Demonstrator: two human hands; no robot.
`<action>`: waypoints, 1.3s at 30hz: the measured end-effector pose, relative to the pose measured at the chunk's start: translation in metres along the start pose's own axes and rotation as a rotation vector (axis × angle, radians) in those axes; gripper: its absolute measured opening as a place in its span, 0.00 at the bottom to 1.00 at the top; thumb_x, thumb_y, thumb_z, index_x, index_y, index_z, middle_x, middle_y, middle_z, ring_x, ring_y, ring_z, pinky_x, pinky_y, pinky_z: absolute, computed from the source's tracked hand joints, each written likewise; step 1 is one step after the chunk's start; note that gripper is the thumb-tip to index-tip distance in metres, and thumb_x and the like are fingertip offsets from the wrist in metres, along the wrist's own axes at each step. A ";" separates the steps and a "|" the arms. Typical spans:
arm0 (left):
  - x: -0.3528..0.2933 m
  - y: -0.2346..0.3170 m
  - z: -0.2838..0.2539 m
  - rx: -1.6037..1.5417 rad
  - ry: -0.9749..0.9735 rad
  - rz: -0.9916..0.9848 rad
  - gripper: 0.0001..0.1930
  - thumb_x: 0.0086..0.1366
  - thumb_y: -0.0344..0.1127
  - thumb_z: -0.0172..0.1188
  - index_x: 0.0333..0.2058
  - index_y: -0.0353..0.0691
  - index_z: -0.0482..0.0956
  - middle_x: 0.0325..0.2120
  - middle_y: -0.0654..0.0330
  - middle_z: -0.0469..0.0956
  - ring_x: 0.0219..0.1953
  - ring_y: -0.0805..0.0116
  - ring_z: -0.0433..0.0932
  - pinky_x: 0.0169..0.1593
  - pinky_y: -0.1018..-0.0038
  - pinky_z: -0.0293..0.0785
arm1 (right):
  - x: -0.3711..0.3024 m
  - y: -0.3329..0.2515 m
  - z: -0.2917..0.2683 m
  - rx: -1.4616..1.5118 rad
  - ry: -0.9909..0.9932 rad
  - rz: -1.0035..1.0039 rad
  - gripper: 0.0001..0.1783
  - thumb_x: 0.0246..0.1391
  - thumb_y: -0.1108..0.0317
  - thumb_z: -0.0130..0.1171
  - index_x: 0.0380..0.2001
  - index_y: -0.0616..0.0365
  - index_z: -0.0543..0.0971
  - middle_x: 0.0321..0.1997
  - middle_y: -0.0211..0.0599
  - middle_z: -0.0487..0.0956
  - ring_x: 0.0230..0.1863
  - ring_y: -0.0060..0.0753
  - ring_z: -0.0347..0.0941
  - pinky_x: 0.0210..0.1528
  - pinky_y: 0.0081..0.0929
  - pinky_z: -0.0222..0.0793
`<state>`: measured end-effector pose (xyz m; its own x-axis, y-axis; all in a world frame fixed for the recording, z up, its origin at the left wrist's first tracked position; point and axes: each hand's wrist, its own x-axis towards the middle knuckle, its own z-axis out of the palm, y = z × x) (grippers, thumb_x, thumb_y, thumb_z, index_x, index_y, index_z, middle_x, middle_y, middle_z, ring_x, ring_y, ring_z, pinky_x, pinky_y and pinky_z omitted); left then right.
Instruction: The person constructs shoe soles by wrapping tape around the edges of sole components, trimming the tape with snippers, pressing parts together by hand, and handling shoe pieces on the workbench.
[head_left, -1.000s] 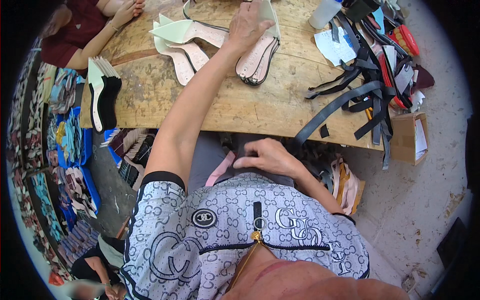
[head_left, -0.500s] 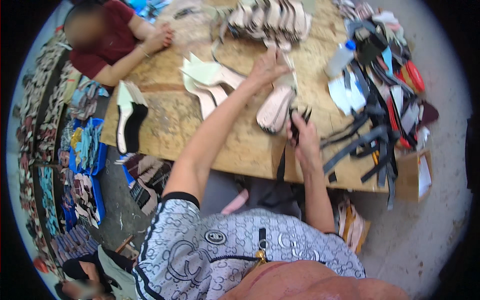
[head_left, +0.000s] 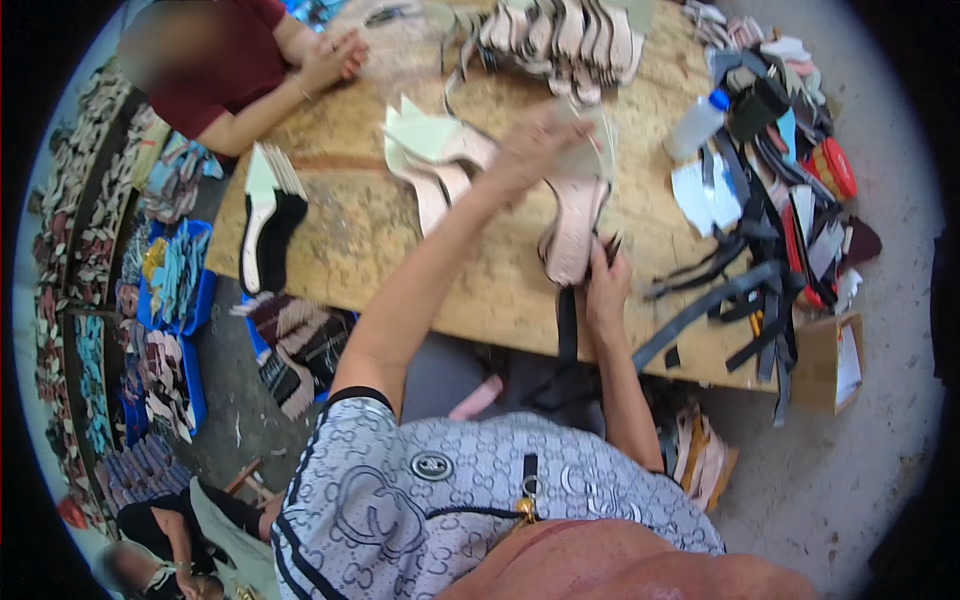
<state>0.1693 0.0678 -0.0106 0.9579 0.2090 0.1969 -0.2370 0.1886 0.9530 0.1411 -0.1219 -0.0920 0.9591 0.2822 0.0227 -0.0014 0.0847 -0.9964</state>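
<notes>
A stack of pink shoe insoles with pale green heel ends lies in front of me on the table. My left hand, smeared by motion, is over its pale green end; its grip cannot be made out. At the lower right edge of the stack, my right hand is closed. Dark pointed tips stick out above its fingers, but most of what it holds is hidden. A black strip hangs from under the stack's near end over the table edge. More green-and-pink insoles lie fanned out beside my left forearm.
A row of bundled insoles stands at the far side. Black-and-pink insoles lie at the left. On the right are a bottle, dark strips, scraps and a cardboard box. A person leans on the table; another sits lower left.
The insole stack has turned more upright, its near end showing fully. My left hand has shifted off its far tip, and my right hand has come down against the stack's side.
</notes>
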 end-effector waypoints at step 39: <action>-0.221 0.093 0.014 1.299 -0.399 0.398 0.37 0.40 0.39 0.70 0.52 0.37 0.67 0.44 0.51 0.70 0.52 0.52 0.68 0.59 0.61 0.63 | -0.082 -0.064 0.021 -0.067 -0.655 0.140 0.11 0.58 0.63 0.55 0.31 0.60 0.80 0.25 0.19 0.74 0.24 0.11 0.65 0.25 0.15 0.60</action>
<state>-0.0619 0.0257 0.0382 0.8960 -0.2844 0.3411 -0.3921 -0.8672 0.3069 0.0563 -0.1309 -0.0287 0.5809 0.8097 -0.0830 -0.0754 -0.0480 -0.9960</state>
